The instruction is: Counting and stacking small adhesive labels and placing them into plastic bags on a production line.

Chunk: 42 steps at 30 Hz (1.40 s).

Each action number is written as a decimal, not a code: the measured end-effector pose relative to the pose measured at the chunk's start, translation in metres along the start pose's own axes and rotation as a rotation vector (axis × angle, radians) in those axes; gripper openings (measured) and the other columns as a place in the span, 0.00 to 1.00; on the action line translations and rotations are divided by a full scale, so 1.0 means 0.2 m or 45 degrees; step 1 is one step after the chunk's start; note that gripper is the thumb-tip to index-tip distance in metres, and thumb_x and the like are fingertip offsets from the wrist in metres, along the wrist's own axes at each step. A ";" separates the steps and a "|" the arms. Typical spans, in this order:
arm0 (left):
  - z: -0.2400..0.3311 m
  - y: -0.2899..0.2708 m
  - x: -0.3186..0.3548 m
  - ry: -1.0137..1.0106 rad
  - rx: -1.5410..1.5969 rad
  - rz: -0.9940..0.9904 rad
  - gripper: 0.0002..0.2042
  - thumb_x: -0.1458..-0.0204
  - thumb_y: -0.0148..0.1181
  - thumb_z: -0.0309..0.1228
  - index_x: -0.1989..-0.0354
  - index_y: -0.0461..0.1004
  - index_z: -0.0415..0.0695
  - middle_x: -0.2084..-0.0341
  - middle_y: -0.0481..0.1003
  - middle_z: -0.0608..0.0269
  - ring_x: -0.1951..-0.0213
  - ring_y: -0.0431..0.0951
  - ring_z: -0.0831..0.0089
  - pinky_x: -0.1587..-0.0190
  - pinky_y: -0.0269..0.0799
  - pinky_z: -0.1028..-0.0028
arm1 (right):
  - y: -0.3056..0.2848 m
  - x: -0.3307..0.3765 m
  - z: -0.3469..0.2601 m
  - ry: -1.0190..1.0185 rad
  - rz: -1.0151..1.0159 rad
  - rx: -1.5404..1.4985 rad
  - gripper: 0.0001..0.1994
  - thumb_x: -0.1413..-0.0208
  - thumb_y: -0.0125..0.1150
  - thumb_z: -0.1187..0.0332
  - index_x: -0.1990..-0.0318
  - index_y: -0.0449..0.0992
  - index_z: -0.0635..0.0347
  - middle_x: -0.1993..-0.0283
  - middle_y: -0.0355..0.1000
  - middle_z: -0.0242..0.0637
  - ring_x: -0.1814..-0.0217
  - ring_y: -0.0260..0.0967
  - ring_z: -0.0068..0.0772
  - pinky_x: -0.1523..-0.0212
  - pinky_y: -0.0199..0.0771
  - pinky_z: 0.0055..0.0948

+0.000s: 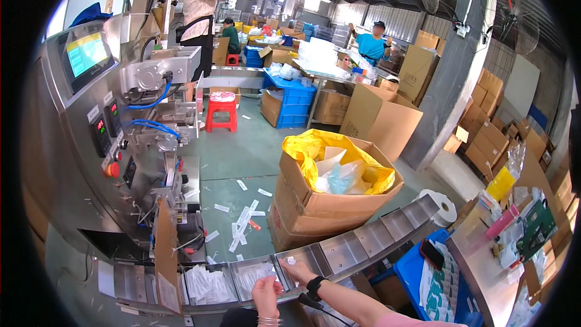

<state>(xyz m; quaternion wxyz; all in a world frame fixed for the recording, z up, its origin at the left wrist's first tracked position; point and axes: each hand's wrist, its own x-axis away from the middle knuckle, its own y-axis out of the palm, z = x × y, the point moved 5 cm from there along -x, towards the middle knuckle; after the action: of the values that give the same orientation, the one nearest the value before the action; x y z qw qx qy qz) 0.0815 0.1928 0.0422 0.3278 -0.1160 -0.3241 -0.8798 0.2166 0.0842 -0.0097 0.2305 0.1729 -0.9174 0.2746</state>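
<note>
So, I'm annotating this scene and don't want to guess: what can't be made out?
- Head view: the white piece at the right hand is too small to identify.
- Head view: the left hand's own curl hides whether it holds anything.
- Head view: overlap hides the number of white packets.
- Head view: pale scraps on top hide what lies deeper in the yellow-lined carton.
- Head view: the lower edge cuts off the left forearm.

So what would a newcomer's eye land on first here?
Probably the cardboard box with its bright yellow liner, standing near the middle. Next, the steel machine with a lit screen at the left. In the foreground, the left hand and right hand are at a row of metal trays.
</note>
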 end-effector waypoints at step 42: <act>-0.06 0.26 0.14 -0.161 -0.244 -0.333 0.07 0.46 0.55 0.30 0.68 0.72 0.38 0.77 0.73 0.66 0.76 0.72 0.81 0.73 0.67 0.82 | -0.02 0.10 -0.11 -0.136 -0.370 -0.315 0.21 0.64 0.74 0.71 0.59 0.73 0.60 0.66 0.73 0.31 0.65 0.69 0.23 0.64 0.70 0.27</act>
<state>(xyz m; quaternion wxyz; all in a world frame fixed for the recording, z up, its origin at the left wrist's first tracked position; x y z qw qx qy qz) 0.0947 0.1407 0.0698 0.1768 -0.1588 -0.2713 -0.9327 0.2076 0.0904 0.0185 0.2383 0.2880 -0.9205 0.1141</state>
